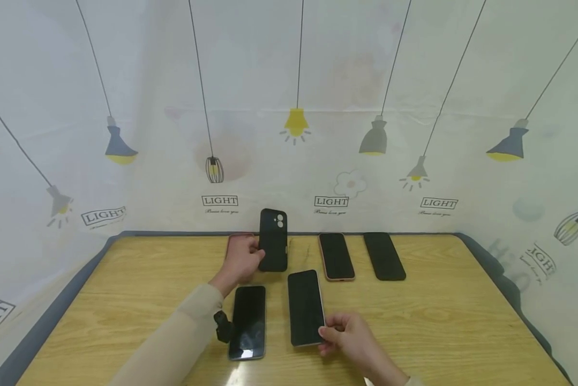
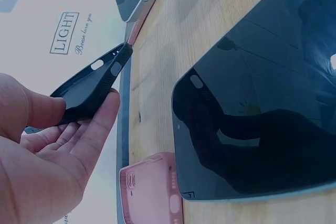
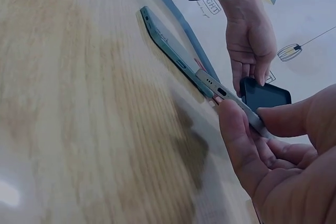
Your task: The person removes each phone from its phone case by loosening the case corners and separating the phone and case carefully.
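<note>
The left hand (image 1: 242, 261) pinches a black phone case (image 1: 273, 240) by its left edge, its camera cutouts at the upper right. In the left wrist view, thumb and fingers of the left hand (image 2: 58, 150) hold the case (image 2: 86, 90) with its hollow side showing. A dark-screened phone (image 1: 306, 308) is tilted up off the table, its lower right corner gripped by the right hand (image 1: 351, 340). The right wrist view shows the right hand (image 3: 283, 156) pinching the end of that phone (image 3: 231, 98) between thumb and fingers, its port visible.
Another phone (image 1: 248, 321) lies on the wooden table (image 1: 438, 327) beside the left forearm. A pink case (image 2: 152, 190) is partly behind the left hand. Toward the back right lie a pink-edged phone (image 1: 337, 256) and a black flat item (image 1: 385, 256). A printed curtain (image 1: 269, 64) hangs behind.
</note>
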{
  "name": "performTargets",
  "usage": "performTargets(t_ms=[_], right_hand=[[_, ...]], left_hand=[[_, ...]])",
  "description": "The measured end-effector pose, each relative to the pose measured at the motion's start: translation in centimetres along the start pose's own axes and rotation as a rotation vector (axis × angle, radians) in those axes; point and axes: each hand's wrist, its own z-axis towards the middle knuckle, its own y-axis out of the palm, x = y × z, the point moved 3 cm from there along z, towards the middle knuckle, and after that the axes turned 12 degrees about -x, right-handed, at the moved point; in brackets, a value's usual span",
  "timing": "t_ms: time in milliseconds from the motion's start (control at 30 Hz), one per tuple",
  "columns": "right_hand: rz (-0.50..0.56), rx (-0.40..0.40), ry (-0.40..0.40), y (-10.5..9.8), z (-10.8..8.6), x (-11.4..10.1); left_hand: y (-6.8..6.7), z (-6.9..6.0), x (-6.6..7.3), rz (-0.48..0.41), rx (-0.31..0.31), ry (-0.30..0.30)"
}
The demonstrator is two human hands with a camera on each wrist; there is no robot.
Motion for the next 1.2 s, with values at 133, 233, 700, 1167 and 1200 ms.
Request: performTargets(t_ms=[133,233,700,1167,1200], right_hand=[[-0.009,-0.005,0.031,0.3,0.1,0.5],[-0.016,-0.016,0.046,0.6,0.1,0.7],[-0.038,-0.036,0.023,1.5,0.0,0.5],[-0.422,-0.044,0.114,1.3,0.1,-0.3],[-0.431,-0.051,0.124,1.4,0.1,-0.3]], left_hand=[[0.1,0.0,0.0,-0.005,-0.011,-0.019],[0.2,0.0,0.1,-0.001,-0.018,-0.028],[0.1,0.0,0.2,0.031,-0.027,-0.038],[0.3,-0.4,0.3,0.078,-0.024,-0.028],[0.3,-0.4,0.4,0.079,-0.024,-0.029]])
